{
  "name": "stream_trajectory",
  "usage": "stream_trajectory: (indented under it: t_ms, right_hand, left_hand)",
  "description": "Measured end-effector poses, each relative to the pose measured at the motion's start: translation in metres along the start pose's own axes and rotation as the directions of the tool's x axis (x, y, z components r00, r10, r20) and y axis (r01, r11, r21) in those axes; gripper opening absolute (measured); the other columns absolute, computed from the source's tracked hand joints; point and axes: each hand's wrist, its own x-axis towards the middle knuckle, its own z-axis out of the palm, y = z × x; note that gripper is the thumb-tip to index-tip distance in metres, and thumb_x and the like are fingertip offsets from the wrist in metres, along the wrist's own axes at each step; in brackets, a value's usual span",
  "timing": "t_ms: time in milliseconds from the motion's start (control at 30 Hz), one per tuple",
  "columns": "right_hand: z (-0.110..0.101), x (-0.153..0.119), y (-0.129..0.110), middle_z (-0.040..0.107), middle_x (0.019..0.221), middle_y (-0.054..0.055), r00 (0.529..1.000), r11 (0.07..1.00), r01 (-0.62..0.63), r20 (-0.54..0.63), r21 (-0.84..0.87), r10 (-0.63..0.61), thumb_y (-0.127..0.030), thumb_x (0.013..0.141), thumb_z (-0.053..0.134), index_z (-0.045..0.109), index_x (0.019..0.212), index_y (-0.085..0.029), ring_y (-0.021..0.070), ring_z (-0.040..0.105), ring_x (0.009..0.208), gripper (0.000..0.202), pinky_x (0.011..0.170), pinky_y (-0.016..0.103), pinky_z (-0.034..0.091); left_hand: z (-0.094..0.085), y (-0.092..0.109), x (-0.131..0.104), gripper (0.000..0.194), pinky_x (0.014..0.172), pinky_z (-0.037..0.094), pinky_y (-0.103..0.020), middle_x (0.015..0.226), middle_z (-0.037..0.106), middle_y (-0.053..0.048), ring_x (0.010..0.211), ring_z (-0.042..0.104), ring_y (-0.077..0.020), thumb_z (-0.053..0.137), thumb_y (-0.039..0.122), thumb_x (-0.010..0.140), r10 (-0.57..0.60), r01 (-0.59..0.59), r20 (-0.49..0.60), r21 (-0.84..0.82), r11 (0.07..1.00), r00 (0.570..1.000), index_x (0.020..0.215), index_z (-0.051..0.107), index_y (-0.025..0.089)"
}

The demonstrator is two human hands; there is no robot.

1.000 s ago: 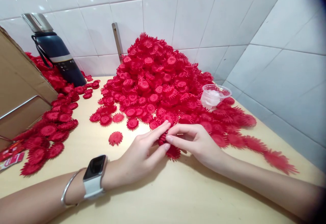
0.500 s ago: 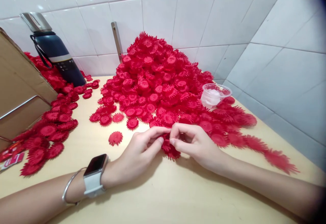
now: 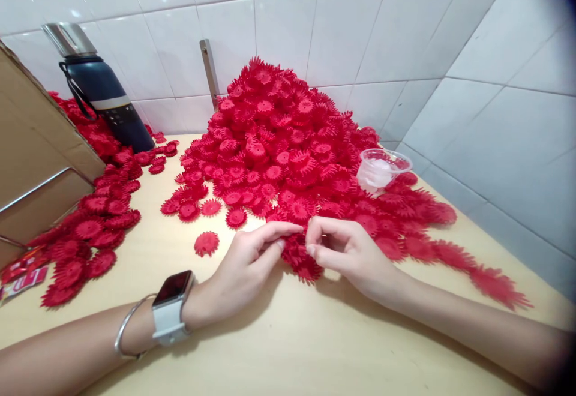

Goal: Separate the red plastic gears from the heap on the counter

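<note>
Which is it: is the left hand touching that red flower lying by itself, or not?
Apart. The head view shows it: a strip of pale tabletop lies between the left hand and the lone red flower.

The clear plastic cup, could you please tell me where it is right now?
In the head view, the clear plastic cup sits right of centre, at the right side of the red heap, beyond the right hand.

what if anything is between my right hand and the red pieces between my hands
Nothing visible: your right hand is right at those red pieces. The clear cup is farther back, out of the way.
</note>
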Motion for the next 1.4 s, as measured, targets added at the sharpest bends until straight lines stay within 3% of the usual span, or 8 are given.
stream_trajectory:
  t_ms: [367, 567, 733, 967, 1100, 1400]
  right_hand:
    - [-0.001, -0.001, 0.002, 0.045, 0.05, -0.005, 0.996, 1.0, -0.003, -0.088, -0.022, 0.001, -0.013, 0.065, 0.053, 0.048, 0.056, -0.016, 0.0069, 0.038, 0.046, 0.011, 0.044, 0.02, 0.028]
    - [-0.003, -0.001, 0.004, 0.044, 0.048, -0.005, 0.994, 0.999, -0.013, -0.108, -0.042, 0.008, -0.019, 0.068, 0.056, 0.047, 0.056, -0.016, 0.007, 0.036, 0.045, 0.015, 0.043, 0.02, 0.026]
    - [-0.003, 0.001, 0.005, 0.045, 0.054, -0.005, 0.997, 1.0, 0.004, -0.078, 0.003, -0.004, -0.02, 0.073, 0.057, 0.051, 0.062, -0.016, 0.0066, 0.039, 0.048, 0.013, 0.045, 0.021, 0.029]
    - [0.002, -0.001, -0.003, 0.052, 0.054, -0.003, 0.999, 0.999, -0.04, 0.003, 0.011, 0.04, -0.034, 0.079, 0.053, 0.051, 0.06, -0.016, 0.0088, 0.049, 0.05, 0.026, 0.049, 0.022, 0.038]
    - [0.006, -0.003, -0.007, 0.057, 0.056, -0.002, 0.998, 0.998, -0.063, -0.003, -0.025, 0.063, -0.032, 0.075, 0.06, 0.053, 0.063, -0.016, 0.01, 0.054, 0.051, 0.022, 0.049, 0.021, 0.042]
    - [0.007, -0.003, -0.007, 0.056, 0.051, -0.003, 0.999, 0.999, -0.051, -0.013, -0.012, 0.051, -0.025, 0.077, 0.057, 0.051, 0.063, -0.016, 0.0088, 0.052, 0.047, 0.018, 0.045, 0.02, 0.041]
  left_hand:
    - [-0.001, -0.008, -0.002, 0.03, 0.086, 0.045, -0.026, 0.102, 0.065, -0.002, 0.095, 0.06, -0.0145, 0.041, 0.006, 0.083, 0.032, -0.028, -0.059, 0.07, 0.997, 0.998, 0.101, 0.061, 0.02]
    - [-0.001, -0.011, -0.003, 0.028, 0.084, 0.046, -0.027, 0.1, 0.064, -0.002, 0.094, 0.059, -0.0142, 0.041, 0.008, 0.085, 0.024, -0.016, -0.141, 0.054, 0.998, 0.99, 0.101, 0.06, 0.02]
    - [-0.001, -0.013, -0.002, 0.028, 0.082, 0.045, -0.024, 0.1, 0.063, 0.0, 0.094, 0.058, -0.0128, 0.04, 0.007, 0.085, 0.094, -0.078, -0.165, 0.103, 0.992, 0.982, 0.101, 0.058, 0.022]
    - [0.0, -0.013, -0.001, 0.024, 0.079, 0.046, -0.021, 0.098, 0.062, 0.0, 0.09, 0.059, -0.0113, 0.042, 0.009, 0.086, 0.18, -0.157, -0.136, 0.164, 0.974, 0.974, 0.101, 0.055, 0.023]
    - [0.001, -0.011, -0.003, 0.022, 0.079, 0.047, -0.022, 0.1, 0.062, -0.001, 0.088, 0.059, -0.0122, 0.045, 0.01, 0.085, 0.211, -0.179, -0.113, 0.242, 0.954, 0.971, 0.102, 0.055, 0.021]
    - [0.003, -0.008, -0.005, 0.02, 0.076, 0.05, -0.025, 0.101, 0.064, -0.004, 0.087, 0.06, -0.0142, 0.046, 0.01, 0.084, 0.329, -0.284, -0.086, 0.332, 0.9, 0.941, 0.1, 0.055, 0.019]
